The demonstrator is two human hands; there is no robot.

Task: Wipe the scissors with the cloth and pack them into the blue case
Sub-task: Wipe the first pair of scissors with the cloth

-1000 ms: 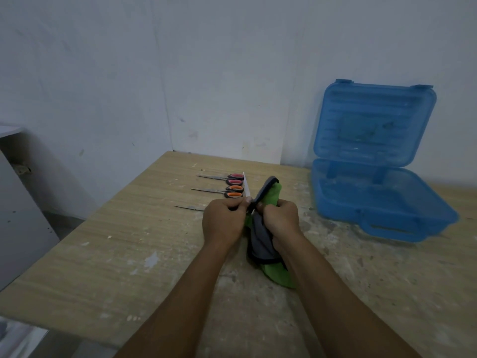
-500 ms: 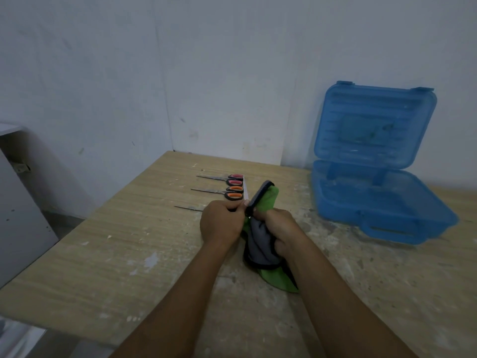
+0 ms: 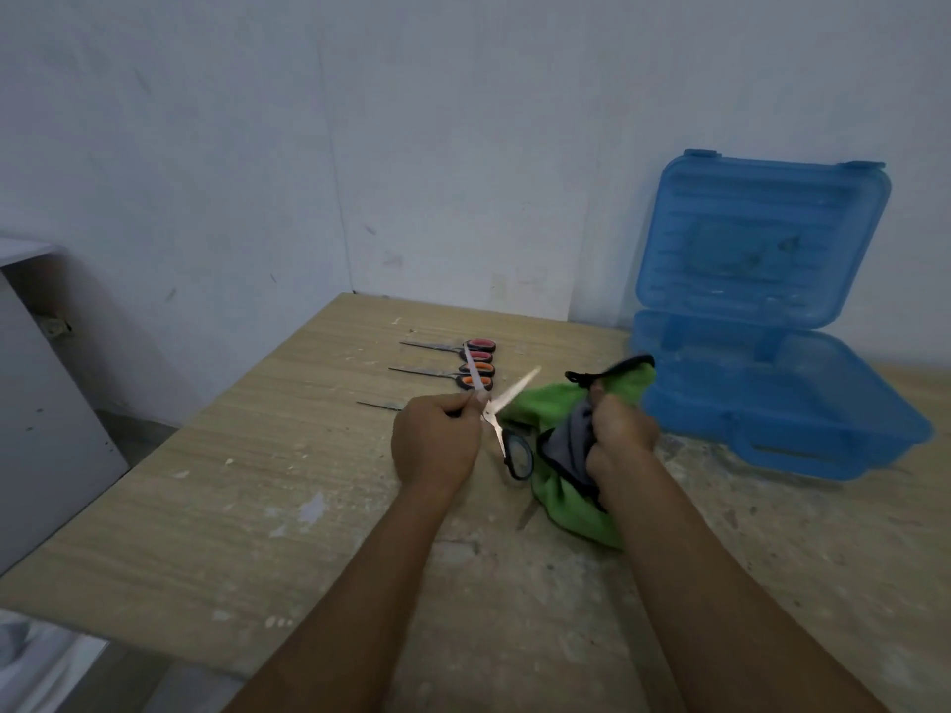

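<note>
My left hand (image 3: 435,445) grips a pair of black-handled scissors (image 3: 507,403) with the blades spread apart, one handle loop hanging below. My right hand (image 3: 617,429) clutches a green and grey cloth (image 3: 566,499) with black trim, just right of the scissors and apart from the blades. The blue case (image 3: 761,383) stands open at the right, its lid leaning against the wall. Two more scissors (image 3: 476,363) with red and orange handles lie in a row on the table behind my left hand. The tip of a third blade (image 3: 378,405) shows left of that hand.
The wooden table (image 3: 309,506) is scuffed with white paint flecks. Its left edge drops to the floor, where a grey cabinet (image 3: 46,403) stands. White walls close in behind the table.
The cloth has come off the scissors as my right hand pulled it to the right. The scissors' blades are now exposed and spread open in my left hand.
</note>
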